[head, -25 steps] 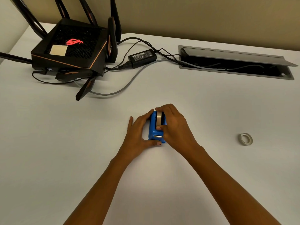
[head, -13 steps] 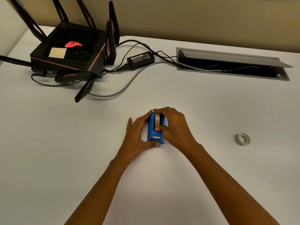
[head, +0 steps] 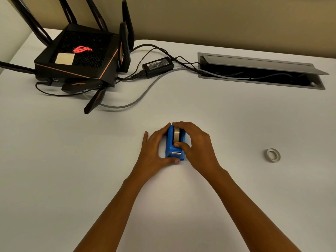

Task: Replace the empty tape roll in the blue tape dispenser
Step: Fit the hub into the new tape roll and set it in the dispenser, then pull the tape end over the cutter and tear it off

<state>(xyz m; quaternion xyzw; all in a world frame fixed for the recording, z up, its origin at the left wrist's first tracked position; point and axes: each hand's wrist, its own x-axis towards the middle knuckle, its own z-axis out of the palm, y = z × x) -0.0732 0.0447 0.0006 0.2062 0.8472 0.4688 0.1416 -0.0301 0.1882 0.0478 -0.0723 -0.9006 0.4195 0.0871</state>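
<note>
The blue tape dispenser (head: 171,145) stands on the white table (head: 236,124) in the middle, its metal cutter facing me. A tape roll (head: 176,134) sits in its slot. My left hand (head: 154,150) cups the dispenser's left side, thumb at the front base. My right hand (head: 197,142) wraps over the right side, fingers on top of the roll and thumb pressing on the tape just above the cutter. A small thin whitish ring, an empty roll core (head: 272,155), lies flat on the table well to the right.
A black router (head: 80,57) with tall antennas stands at the back left, with a power adapter (head: 157,66) and cables trailing beside it. An open grey cable hatch (head: 261,73) is set into the table at the back right.
Both hands stay on the dispenser. My right thumb has slid slightly down the roll toward the cutter; the camera view shifted a little.
</note>
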